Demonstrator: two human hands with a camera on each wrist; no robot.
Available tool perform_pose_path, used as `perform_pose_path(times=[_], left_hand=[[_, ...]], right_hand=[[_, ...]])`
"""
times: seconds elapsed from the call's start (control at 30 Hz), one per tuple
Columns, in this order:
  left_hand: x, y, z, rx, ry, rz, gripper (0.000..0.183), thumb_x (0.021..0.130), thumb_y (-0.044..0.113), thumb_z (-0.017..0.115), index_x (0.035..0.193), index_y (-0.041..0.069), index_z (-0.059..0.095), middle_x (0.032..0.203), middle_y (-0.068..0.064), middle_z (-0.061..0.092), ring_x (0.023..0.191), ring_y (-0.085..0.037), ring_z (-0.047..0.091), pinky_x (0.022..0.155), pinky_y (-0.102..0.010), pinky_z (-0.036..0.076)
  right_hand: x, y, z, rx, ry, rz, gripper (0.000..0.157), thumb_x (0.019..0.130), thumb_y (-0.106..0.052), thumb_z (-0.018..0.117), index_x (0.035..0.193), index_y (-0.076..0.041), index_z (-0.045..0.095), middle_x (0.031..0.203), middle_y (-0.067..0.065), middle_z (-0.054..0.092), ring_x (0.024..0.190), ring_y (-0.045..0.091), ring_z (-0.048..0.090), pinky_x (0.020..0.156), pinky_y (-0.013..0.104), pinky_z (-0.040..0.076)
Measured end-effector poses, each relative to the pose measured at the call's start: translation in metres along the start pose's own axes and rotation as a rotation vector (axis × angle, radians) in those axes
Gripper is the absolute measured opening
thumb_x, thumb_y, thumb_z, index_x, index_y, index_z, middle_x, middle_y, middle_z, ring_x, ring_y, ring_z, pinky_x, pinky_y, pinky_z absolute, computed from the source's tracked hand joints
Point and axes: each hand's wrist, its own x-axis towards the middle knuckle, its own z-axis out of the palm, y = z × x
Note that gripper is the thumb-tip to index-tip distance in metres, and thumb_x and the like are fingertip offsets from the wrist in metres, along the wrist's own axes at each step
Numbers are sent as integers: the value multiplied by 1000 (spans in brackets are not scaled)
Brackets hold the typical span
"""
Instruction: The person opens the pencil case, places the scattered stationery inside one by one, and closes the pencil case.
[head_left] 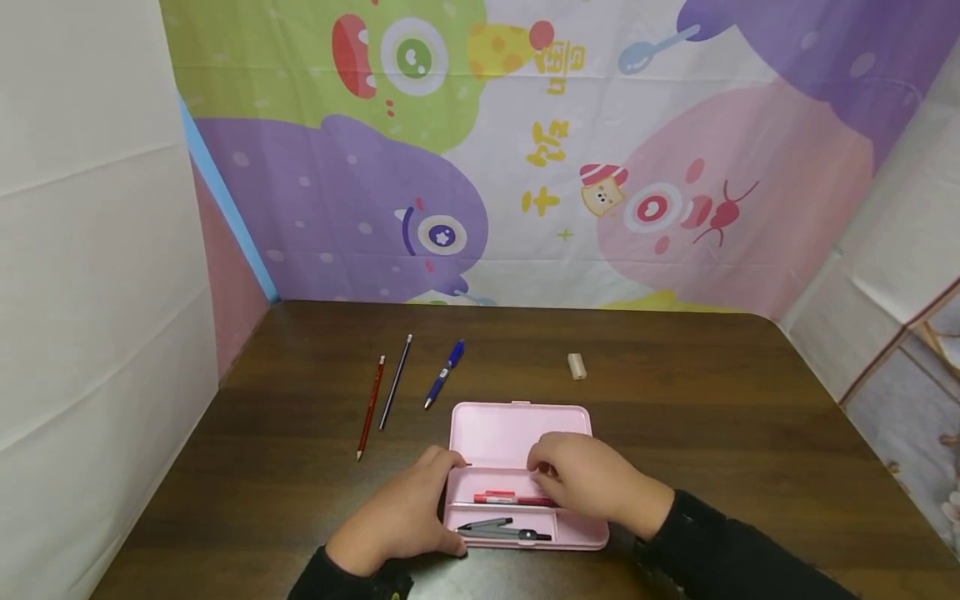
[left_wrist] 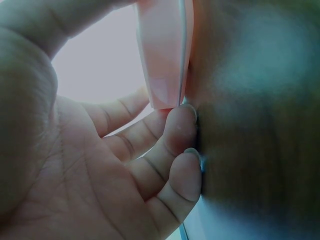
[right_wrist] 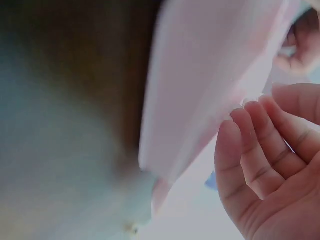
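Note:
A pink pencil case lies unfolded on the table, its lid leaning away to the back. My left hand grips the case's left end, thumb at the front corner and forefinger near the hinge; in the left wrist view its other fingers curl by the case's end. A red pen lies in the rear compartment, its right end partly behind my right hand. That hand hovers over the case's right side with bent fingers and nothing visibly held. A grey compass sits in the front compartment.
Left of and behind the case lie a red pencil, a dark striped pencil and a blue pen. A small beige eraser-like block lies at the back right. A printed cloth hangs behind the brown table.

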Motion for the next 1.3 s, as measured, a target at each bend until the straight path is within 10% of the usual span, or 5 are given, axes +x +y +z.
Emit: perform_pose_path(times=[0.53,0.8,1.1,1.3], left_hand=[[-1,-2,3,-1,11,8,89,58,46,91,129,15,47,116,0,48,96,-18,52,88,-46,49],[-1,-5,4,19,29,38,89,58,46,91,129,15,47,117,1,48,96,-17,53,89,-45,49],[-6,-3,2,23,36,51,86,58,43,91,127,15,47,118,2,48,96,-16,53,86,-43,49],[-5,-1,1,21,39,56,86,58,43,91,127,15,47,118,2,48,95,-16,53,85,-42,49]], right_hand=[[50,95,-32,-16,210,415,13,91,-22,65,95,-10,65,87,4,62,73,20,56,69,40,51],[74,130,-48,-126,109,487,19,91,-20,56,101,-4,63,97,10,64,81,25,59,72,45,50],[88,124,-53,-89,-155,560,36,92,-22,57,116,4,59,104,16,65,89,30,60,82,45,49],[87,120,-42,-64,-155,617,53,93,-35,61,121,9,53,102,18,63,90,32,61,86,49,50]])
